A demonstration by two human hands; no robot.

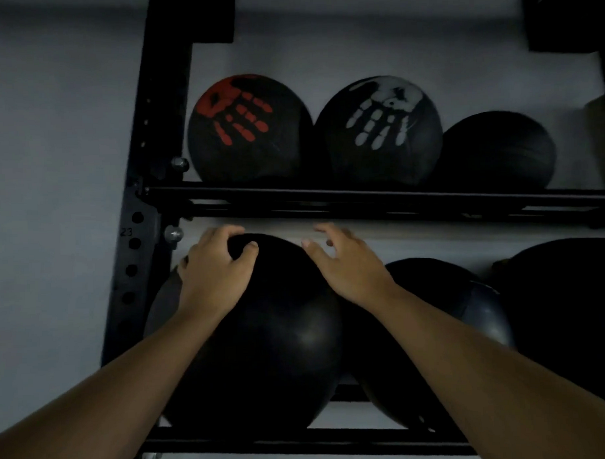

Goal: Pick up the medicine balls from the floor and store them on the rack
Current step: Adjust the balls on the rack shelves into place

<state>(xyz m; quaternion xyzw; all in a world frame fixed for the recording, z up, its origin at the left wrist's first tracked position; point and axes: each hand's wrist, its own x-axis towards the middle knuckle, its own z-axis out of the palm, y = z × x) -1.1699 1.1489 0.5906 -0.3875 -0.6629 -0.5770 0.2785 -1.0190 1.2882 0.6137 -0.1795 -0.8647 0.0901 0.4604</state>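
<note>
Medicine ball (263, 333), large, black: lower shelf of rack (164, 131), left end, beside the upright. Left hand (213, 270): curled over ball's top, gripping. Right hand (347, 265): at ball's upper right, fingers loosely bent and spread, holding nothing. Upper shelf: red-handprint ball (249, 128), white-handprint ball (380, 130), plain black ball (497, 150), side by side. Lower shelf, rightward: further dark balls (468, 309).

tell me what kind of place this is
Probably a gym: a black steel rack with numbered holes holds medicine balls, among them a red-handprint ball and a white-handprint ball, against a plain wall.
</note>
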